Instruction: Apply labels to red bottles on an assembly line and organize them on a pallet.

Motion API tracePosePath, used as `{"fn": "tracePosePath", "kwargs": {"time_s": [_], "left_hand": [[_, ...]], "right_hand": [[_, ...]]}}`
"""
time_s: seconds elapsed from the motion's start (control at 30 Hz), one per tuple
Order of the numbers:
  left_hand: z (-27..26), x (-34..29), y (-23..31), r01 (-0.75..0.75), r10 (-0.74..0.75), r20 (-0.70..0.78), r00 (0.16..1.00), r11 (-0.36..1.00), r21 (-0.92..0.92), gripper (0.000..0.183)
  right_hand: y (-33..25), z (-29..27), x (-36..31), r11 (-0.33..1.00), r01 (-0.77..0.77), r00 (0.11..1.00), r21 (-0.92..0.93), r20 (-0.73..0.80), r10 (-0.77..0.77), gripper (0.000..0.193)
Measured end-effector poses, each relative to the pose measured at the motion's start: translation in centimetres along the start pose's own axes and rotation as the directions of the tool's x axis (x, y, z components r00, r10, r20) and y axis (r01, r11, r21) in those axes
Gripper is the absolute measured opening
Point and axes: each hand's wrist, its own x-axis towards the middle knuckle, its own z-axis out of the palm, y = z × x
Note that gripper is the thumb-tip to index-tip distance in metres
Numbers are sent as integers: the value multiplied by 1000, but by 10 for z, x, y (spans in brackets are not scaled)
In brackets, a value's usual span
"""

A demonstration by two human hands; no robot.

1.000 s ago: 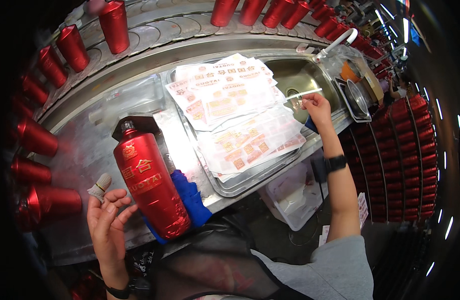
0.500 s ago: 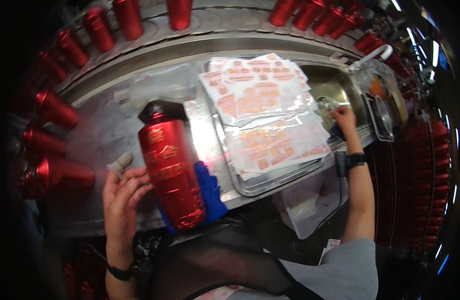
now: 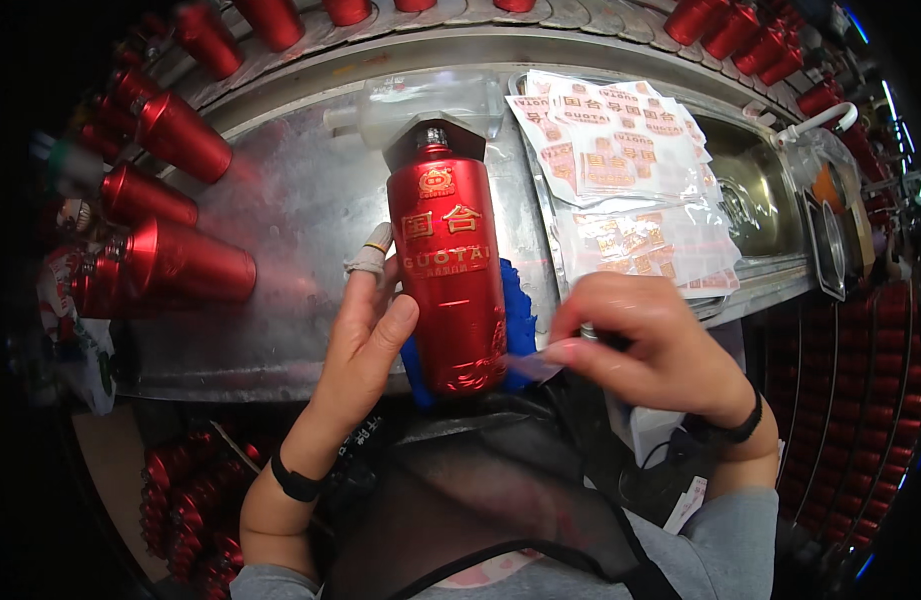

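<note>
Left hand point(image 3: 356, 345) half open against red bottle point(image 3: 449, 290); right hand point(image 3: 646, 342) pinches thin blurred piece point(image 3: 535, 367); bottle may roll rightward from left fingers, because support looks loose.

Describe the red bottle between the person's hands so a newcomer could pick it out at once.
Find the metal worktop. At its near edge, between the left hand and right hand, lies a crumpled blue cloth. The red bottle rests on it, unlike the other red bottles at left.

Red bottle point(image 3: 449, 330) bears gold lettering point(image 3: 462, 219); sheets point(image 3: 606, 165), seemingly matching orange.
</note>
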Motion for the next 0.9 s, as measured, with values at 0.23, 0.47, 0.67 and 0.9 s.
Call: {"fn": "tracePosePath", "kwargs": {"time_s": [0.23, 0.47, 0.67, 0.9], "left_hand": [[1, -14, -13, -45, 28, 80, 996, 974, 222, 101], [3, -18, -19, -65, 63, 17, 998, 925, 373, 100], [-1, -18, -27, -117, 114, 32, 993, 898, 424, 96], [9, -14, -19, -63, 64, 7, 998, 972, 226, 95]], "right_hand": [[7, 36, 42, 958, 144, 990, -249, 22, -143, 13], [10, 48, 47, 943, 132, 989, -305, -29, -148, 12], [28, 63, 14, 914, -355, 849, 195, -343, 403, 14], [38, 93, -3, 863, -323, 861, 389, -258, 439, 54]]}}
